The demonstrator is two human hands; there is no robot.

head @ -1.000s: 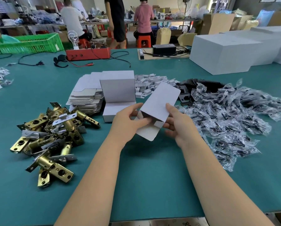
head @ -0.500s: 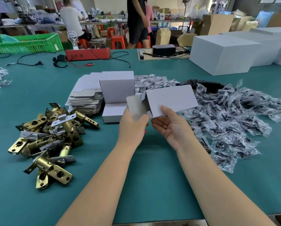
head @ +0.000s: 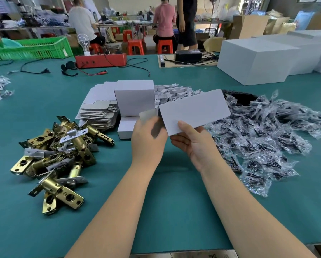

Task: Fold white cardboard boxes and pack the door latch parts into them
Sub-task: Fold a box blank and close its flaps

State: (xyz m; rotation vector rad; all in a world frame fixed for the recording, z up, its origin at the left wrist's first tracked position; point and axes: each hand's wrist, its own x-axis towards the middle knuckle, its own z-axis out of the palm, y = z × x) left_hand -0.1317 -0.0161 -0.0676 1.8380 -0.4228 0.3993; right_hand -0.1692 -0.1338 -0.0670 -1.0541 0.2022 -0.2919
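Note:
I hold a small white cardboard box [head: 193, 110] above the green table, lying sideways. My right hand [head: 191, 144] grips its lower edge from below. My left hand [head: 148, 140] pinches the end flap at the box's left side. A pile of brass door latch parts [head: 60, 157] lies to the left. A stack of flat box blanks [head: 100, 110] sits behind the latches. Two folded white boxes [head: 135, 97] stand beside that stack, partly hidden by my left hand.
Clear bags of dark screws [head: 267, 138] spread over the right side. Small white card pieces [head: 174, 90] lie behind the held box. Large white cartons [head: 256, 58], a red device [head: 101, 60] with cables and a green crate [head: 29, 49] line the far edge. People work beyond.
The box has turned from a steep tilt to lying level and has risen. My left hand has shifted from under the box to its left end flap.

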